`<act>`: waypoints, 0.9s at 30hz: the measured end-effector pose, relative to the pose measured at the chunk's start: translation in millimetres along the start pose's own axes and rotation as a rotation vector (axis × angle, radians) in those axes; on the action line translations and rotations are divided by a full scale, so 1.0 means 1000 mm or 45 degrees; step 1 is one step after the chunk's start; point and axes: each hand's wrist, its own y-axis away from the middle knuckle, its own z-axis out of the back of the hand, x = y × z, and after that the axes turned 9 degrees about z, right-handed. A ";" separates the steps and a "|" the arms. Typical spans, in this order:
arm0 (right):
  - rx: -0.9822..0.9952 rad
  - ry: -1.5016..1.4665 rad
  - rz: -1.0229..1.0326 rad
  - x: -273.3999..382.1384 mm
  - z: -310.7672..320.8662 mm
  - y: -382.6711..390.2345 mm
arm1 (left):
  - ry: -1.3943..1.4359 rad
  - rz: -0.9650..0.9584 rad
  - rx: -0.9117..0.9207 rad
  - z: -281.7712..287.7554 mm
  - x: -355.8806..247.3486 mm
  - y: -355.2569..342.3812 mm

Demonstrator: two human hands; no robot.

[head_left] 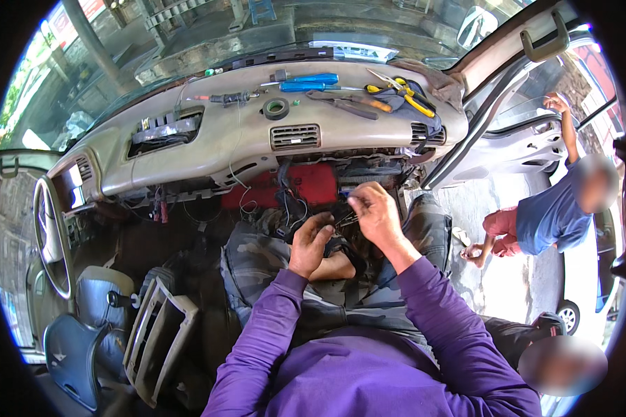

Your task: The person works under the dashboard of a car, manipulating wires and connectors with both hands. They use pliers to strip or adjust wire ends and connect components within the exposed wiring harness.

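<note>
My left hand [311,244] is closed above my lap, thumb against curled fingers, on a small dark thing [339,212] that I cannot make out. Close beside it on the right, my right hand [378,214] is raised with its fingers pinched together at the same spot; what they grip is hidden. A bundle of dark wires [290,198] hangs from the opened dashboard [355,128] just beyond my hands. Thin pale wire [247,200] loops down to the left of that bundle.
On the dashboard lie blue screwdrivers [320,87], a tape roll [267,112], yellow-handled pliers [419,103] and a grey cloth [431,124]. A steering wheel [40,236] stands left, above a loose trim frame [139,347]. One person [549,201] is by the open right door, another [528,340] lower right.
</note>
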 end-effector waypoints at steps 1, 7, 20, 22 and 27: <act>0.106 0.062 -0.006 0.032 0.004 -0.005 | 0.137 -0.116 -0.042 -0.002 -0.005 0.006; 0.335 -0.309 -0.302 0.047 -0.023 -0.008 | -0.033 0.010 -0.074 0.006 -0.009 -0.005; -0.003 0.697 0.533 0.029 -0.017 -0.120 | 0.192 0.027 -0.050 0.031 0.014 -0.026; 0.177 0.981 0.427 0.035 0.010 -0.166 | 0.185 0.051 -0.047 0.030 0.005 -0.024; 0.745 1.250 0.216 0.015 0.029 -0.214 | 0.426 0.187 -0.025 0.028 0.002 -0.041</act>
